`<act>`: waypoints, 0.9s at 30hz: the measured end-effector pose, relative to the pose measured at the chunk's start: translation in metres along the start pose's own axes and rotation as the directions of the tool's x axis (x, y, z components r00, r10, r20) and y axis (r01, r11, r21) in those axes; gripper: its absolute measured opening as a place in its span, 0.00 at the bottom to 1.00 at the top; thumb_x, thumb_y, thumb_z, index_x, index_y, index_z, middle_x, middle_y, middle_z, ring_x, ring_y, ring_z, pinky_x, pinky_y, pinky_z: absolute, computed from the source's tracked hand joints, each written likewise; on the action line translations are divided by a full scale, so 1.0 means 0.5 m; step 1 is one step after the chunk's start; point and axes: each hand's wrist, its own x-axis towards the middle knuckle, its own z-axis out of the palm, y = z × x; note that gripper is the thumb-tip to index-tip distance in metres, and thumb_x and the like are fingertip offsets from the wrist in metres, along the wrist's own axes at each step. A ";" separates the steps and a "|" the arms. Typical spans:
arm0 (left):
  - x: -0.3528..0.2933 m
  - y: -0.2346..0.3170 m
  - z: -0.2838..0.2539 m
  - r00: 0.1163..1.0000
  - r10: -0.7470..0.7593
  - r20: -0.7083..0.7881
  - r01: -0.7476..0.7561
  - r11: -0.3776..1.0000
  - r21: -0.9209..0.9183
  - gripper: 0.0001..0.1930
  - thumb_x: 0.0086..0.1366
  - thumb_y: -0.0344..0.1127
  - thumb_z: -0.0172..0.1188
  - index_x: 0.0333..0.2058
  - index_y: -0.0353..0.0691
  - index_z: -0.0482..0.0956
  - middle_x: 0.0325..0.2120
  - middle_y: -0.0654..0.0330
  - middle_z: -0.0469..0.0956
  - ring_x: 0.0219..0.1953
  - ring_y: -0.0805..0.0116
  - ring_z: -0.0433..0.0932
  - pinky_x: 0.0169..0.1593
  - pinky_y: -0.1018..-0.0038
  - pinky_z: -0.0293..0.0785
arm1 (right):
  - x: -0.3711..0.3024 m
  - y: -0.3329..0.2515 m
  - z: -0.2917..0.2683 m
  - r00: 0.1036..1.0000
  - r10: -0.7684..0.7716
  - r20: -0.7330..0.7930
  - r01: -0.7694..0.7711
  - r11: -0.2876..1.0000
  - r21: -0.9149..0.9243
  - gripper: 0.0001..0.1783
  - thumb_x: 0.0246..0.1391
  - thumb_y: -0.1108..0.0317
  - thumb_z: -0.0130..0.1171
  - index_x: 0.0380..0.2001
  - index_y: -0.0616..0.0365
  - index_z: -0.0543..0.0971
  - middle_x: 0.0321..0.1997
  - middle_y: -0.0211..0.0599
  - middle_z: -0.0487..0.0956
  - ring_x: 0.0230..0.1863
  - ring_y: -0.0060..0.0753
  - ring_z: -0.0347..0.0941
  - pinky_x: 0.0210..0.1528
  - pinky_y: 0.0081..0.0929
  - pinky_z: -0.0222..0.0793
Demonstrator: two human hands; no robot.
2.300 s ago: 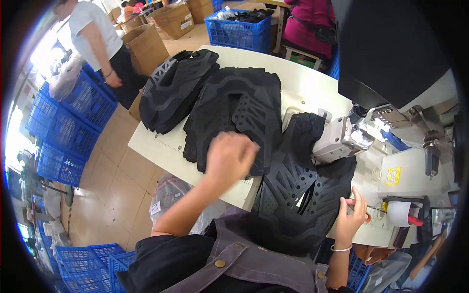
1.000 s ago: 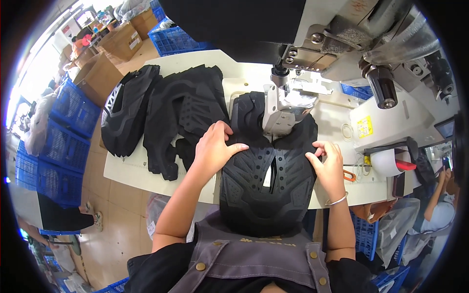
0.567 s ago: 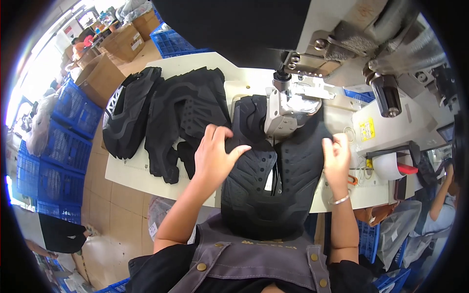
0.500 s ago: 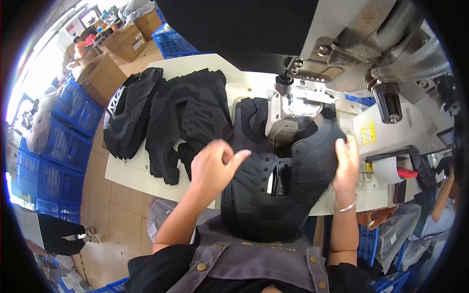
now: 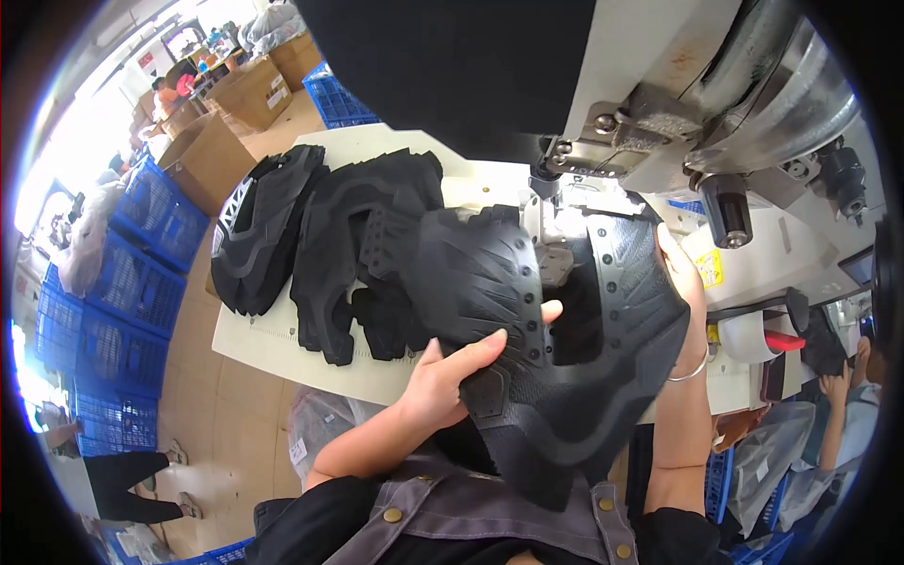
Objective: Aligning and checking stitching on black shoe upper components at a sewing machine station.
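A flat black shoe upper (image 5: 603, 405) with eyelet rows on both sides of its open throat is raised in front of me under the sewing machine head (image 5: 631, 132). My left hand (image 5: 447, 377) grips its left part, thumb on top and a fingertip showing through the throat. At the right edge, my right hand (image 5: 686, 282) is closed around the upper, its fingers partly hidden behind. The presser foot area (image 5: 556, 245) sits at the far end of the throat; whether it touches the upper I cannot tell.
Left on the white table (image 5: 259, 334) lie a pile of black shoe uppers (image 5: 330, 273) and another stack (image 5: 268, 226). Blue crates (image 5: 132, 264) and an open cardboard box (image 5: 202, 165) stand beyond. Two people (image 5: 127, 485) (image 5: 852, 414) are at the sides.
My left hand has gone from hovering over the work to gripping the upper. The upper has been lifted and spread, now tilted toward me. My right hand stays at its right edge.
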 end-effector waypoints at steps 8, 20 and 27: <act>0.053 0.041 0.018 0.998 0.019 0.052 -0.023 0.996 0.083 0.17 0.62 0.28 0.42 0.48 0.25 0.63 0.42 0.47 0.73 0.41 0.63 0.75 0.45 0.69 0.73 | -0.019 -0.020 0.037 0.999 0.027 0.040 -0.036 0.968 0.249 0.17 0.53 0.68 0.46 0.45 0.65 0.68 0.40 0.34 0.73 0.38 0.22 0.71 0.40 0.18 0.69; 0.067 0.040 0.040 0.999 0.035 -0.002 -0.034 0.990 0.139 0.17 0.59 0.28 0.42 0.45 0.21 0.65 0.40 0.41 0.73 0.39 0.56 0.76 0.43 0.67 0.74 | -0.105 0.008 0.039 0.969 -0.220 0.116 0.230 0.970 -0.084 0.27 0.47 0.77 0.49 0.53 0.67 0.59 0.48 0.43 0.70 0.46 0.29 0.69 0.50 0.24 0.65; 0.057 0.026 0.023 0.979 0.169 -0.115 -0.105 0.897 0.429 0.11 0.61 0.26 0.49 0.41 0.27 0.69 0.33 0.57 0.76 0.35 0.73 0.74 0.41 0.77 0.71 | -0.114 0.019 0.033 0.932 -0.357 0.064 0.362 0.914 -0.183 0.24 0.50 0.76 0.51 0.51 0.66 0.62 0.47 0.38 0.70 0.46 0.26 0.67 0.50 0.22 0.63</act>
